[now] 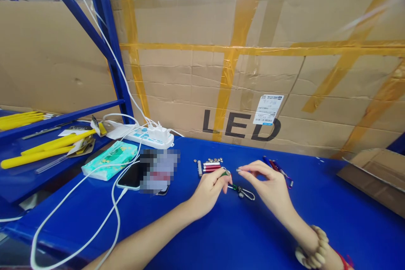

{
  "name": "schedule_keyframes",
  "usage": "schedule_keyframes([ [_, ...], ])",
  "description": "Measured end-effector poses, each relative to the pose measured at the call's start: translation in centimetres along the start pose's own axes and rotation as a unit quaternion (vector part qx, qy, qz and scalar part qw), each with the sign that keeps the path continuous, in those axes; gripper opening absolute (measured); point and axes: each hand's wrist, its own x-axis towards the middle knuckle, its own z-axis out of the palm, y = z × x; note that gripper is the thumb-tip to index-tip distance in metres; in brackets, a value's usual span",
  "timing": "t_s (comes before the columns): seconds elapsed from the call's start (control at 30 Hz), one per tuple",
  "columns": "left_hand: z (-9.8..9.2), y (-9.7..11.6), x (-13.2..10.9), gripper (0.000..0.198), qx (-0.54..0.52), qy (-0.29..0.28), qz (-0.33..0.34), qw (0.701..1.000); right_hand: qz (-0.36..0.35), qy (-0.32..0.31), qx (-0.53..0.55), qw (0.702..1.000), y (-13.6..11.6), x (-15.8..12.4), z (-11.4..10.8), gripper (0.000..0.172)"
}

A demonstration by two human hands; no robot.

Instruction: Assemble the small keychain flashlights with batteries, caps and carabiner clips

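Near the middle of the blue table, my left hand (209, 190) is closed around a small green metal tube (225, 173), most of it hidden by the fingers. A small silver piece (238, 170), too small to name surely, is pinched between the thumb and forefinger of my right hand (268, 185), just right of the tube and apart from it. Below and between the hands lies a silver carabiner clip (248, 194). Behind my left hand are several red metal tubes (211, 168), a silver tube (199, 168) and several small round button cells (215, 160).
Blue and red slim tubes (278, 167) lie beyond my right hand. At left are a tissue pack (110, 160), a phone (133, 176), a white power strip (152, 136) with looping cables, and yellow sticks (57, 145). A cardboard wall (190, 84) closes the back; a carton (376, 181) stands right.
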Motion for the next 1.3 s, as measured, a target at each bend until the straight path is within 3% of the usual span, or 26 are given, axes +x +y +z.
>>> schedule_keyframes([
  [0.1,0.1,0.1,0.1,0.025,0.006,-0.007,0.006,1.0,0.053,0.009,0.06,0.997,-0.6,-0.1,0.2,0.026],
  [0.27,0.3,0.2,0.1,0.02,0.021,-0.016,0.0,1.0,0.04,-0.03,0.079,0.996,-1.0,-0.5,0.4,0.02],
  [0.43,0.3,-0.2,0.0,0.022,0.024,-0.016,0.001,1.0,0.017,-0.032,0.067,0.997,-1.3,-0.5,0.3,0.018],
  [0.67,0.1,0.1,0.0,0.021,0.023,0.039,0.01,0.999,-0.005,-0.037,0.053,0.998,-1.3,-0.5,0.4,0.018],
  [0.97,0.4,0.1,0.0,0.018,0.035,0.066,0.022,0.997,0.047,-0.047,0.036,0.997,-1.3,-0.4,0.3,0.033],
  [1.3,0.4,0.0,-0.1,0.021,0.035,0.06,0.038,0.997,0.076,-0.073,0.002,0.994,-0.2,-0.5,0.2,0.034],
])
